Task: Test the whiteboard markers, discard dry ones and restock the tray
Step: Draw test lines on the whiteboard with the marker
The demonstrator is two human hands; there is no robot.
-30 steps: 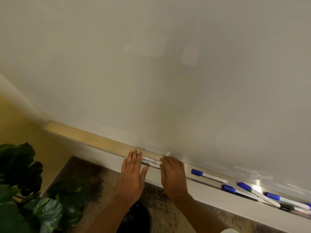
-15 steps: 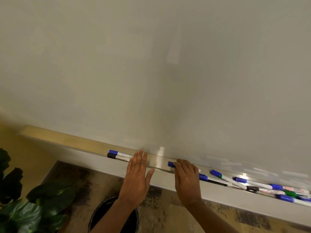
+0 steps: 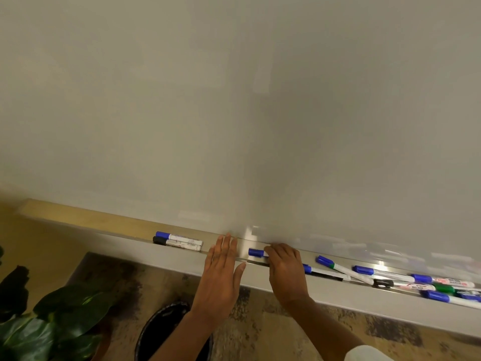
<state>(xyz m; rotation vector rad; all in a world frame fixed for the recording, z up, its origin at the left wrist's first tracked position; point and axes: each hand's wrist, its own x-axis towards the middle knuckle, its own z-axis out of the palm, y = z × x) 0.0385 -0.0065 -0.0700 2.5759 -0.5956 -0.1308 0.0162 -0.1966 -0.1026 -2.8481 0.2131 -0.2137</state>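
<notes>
Right hand [image 3: 286,272] seemingly grips marker [image 3: 255,252]

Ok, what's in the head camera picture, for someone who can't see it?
A person's right hand curls its fingers round a blue-capped marker in the tray under a whiteboard, while the left hand rests flat on the tray. Two markers lie further left, a heap of markers to the right; a dark bin and a leafy plant stand below.
</notes>
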